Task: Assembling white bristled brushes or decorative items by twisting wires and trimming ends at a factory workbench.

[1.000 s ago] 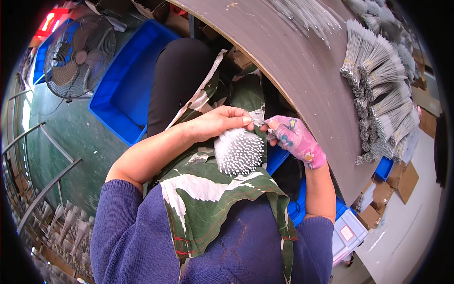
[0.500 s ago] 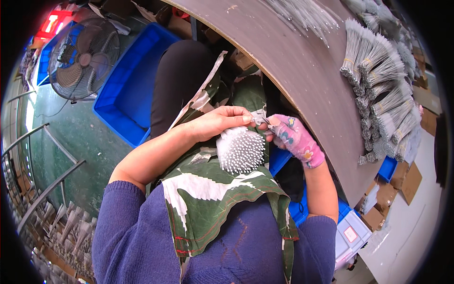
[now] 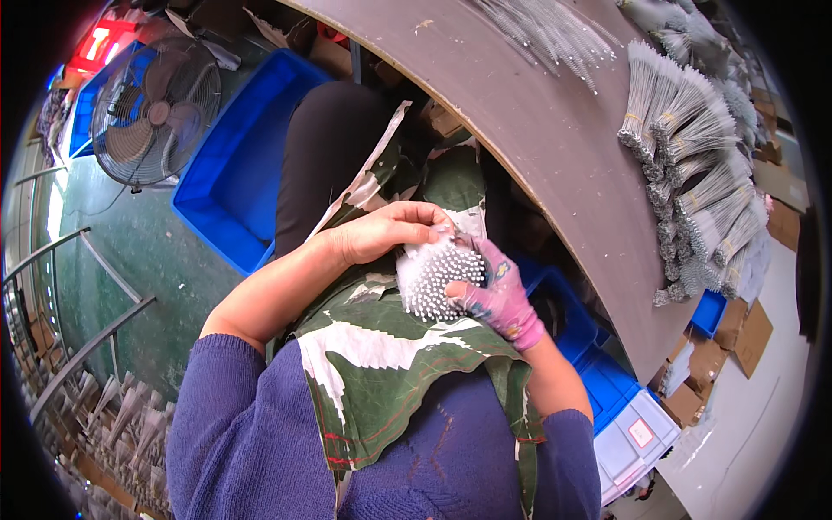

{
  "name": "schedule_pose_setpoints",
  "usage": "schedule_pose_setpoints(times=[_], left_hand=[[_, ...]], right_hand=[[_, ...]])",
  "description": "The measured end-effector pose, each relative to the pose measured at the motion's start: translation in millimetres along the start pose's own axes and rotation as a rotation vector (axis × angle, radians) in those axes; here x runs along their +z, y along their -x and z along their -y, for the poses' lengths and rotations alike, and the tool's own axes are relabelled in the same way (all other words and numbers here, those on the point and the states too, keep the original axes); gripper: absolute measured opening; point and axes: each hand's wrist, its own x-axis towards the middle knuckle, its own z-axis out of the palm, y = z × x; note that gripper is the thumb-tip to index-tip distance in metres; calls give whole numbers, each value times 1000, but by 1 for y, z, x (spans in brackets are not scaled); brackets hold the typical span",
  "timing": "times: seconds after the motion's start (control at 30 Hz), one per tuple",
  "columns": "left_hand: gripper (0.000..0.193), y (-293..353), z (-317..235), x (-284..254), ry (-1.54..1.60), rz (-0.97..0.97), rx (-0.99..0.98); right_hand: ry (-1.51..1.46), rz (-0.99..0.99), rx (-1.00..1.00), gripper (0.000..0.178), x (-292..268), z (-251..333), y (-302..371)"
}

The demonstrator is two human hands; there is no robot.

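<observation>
A thick bundle of thin white-tipped rods [image 3: 426,282] rests in my lap on the green-and-white leaf-patterned apron [image 3: 399,381], its dotted ends facing up. My right hand [image 3: 501,299], in a pink flowered glove with bare fingertips, curls around the bundle's right side with the thumb across the tips. At the bundle's far edge, the fingers of my bare left hand [image 3: 390,232] pinch together. What they hold there is too small to make out.
On the brown table [image 3: 572,173] to the right lie banded bundles of grey wire brushes [image 3: 685,130] and loose brushes [image 3: 546,35]. A blue bin [image 3: 234,165] and a fan [image 3: 158,113] stand at left. A lidded grey box [image 3: 637,438] sits at lower right.
My right hand has moved from the far side of the bundle down and toward me, and now wraps its right side. My left hand has shifted slightly left, still pinching.
</observation>
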Motion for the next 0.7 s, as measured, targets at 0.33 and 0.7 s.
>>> schedule_pose_setpoints(times=[0.33,0.7], left_hand=[[15,-18,-30,50,170,-307,124],[14,-24,-39,80,335,-216,171]], right_hand=[[-288,-134,-126,40,-6,34,-3],[-242,-29,-16,48,-30,76,22]])
